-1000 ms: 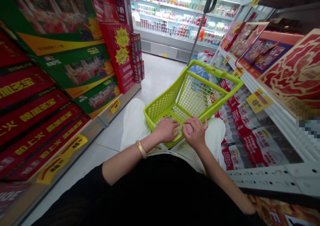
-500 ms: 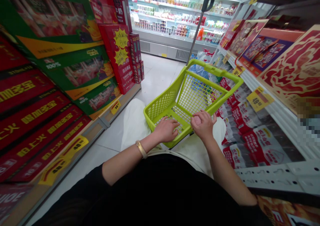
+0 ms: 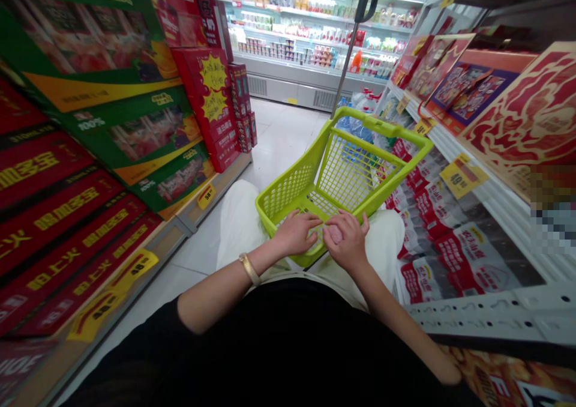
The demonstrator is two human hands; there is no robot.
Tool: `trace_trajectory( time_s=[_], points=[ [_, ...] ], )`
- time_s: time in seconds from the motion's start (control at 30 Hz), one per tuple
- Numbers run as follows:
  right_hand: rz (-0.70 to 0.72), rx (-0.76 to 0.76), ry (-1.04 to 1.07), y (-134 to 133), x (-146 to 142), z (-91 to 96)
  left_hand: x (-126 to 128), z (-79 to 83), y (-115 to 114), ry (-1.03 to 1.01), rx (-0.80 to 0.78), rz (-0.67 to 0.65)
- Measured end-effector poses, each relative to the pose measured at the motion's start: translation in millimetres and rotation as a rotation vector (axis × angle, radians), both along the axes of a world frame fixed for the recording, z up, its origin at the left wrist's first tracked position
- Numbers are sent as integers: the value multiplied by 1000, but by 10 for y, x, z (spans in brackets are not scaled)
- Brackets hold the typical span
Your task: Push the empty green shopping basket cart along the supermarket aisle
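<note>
A lime-green shopping basket (image 3: pixel 288 186) with lattice walls and a long upright handle (image 3: pixel 368 2) stands between my knees. Over its near rim lies my left hand (image 3: pixel 296 234), fingers loosely stretched and apart, holding nothing. Just to the right, my right hand (image 3: pixel 353 245) is curled round a small, roundish pink lump (image 3: pixel 335 234), too small and covered to name. The fingertips of both hands almost meet; whether they touch I cannot tell. Part of the basket's near wall is hidden behind the hands. Its visible floor holds no goods.
Stacked red drink cartons (image 3: pixel 76 227) and green juice boxes (image 3: pixel 135 131) line the left. A shelf (image 3: pixel 508 209) with gift boxes (image 3: pixel 472 89) stands close on the right, with shrink-wrapped bottles (image 3: pixel 454 254) below. A chilled dairy display (image 3: pixel 288 77) closes off the aisle ahead.
My right hand has moved left with the pink lump, closer to my left hand. My left hand stays over the near rim. The view has shifted slightly.
</note>
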State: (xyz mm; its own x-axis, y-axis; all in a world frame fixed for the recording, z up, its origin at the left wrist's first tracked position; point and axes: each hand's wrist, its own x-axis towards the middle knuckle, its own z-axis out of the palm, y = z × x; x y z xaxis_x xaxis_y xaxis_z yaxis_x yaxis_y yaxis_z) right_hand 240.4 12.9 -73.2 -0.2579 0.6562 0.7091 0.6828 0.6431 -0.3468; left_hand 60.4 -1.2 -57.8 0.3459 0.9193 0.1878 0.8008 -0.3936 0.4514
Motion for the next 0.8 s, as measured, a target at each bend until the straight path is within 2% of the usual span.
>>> trace_trajectory(
  time_s=[0.1,0.17,0.23,0.3,0.4,0.5,0.57,0.7,0.8],
  points=[
    [36,-19,-4,-115,-26,7,-173,27,94,-197,130,-47],
    [57,-21,-2,-177,-33,6,-360,118,210,-215,270,-17],
    [86,-30,6,-238,-54,0,-579,237,371,-146,383,105],
    [127,-43,7,-302,-96,-11,-789,335,564,-65,399,270],
    [186,-43,-10,-382,-174,-28,-1008,369,845,-9,242,414],
    [205,-36,-20,-421,-217,-36,-1099,259,1036,-95,14,416],
    [201,-39,-12,-423,-219,-36,-1122,145,1104,-146,-76,393],
    [178,-44,5,-394,-199,-31,-1166,-57,1158,-238,-166,397],
    [144,-41,-4,-369,-181,-28,-1191,-136,1164,-317,-185,445]
  ],
)
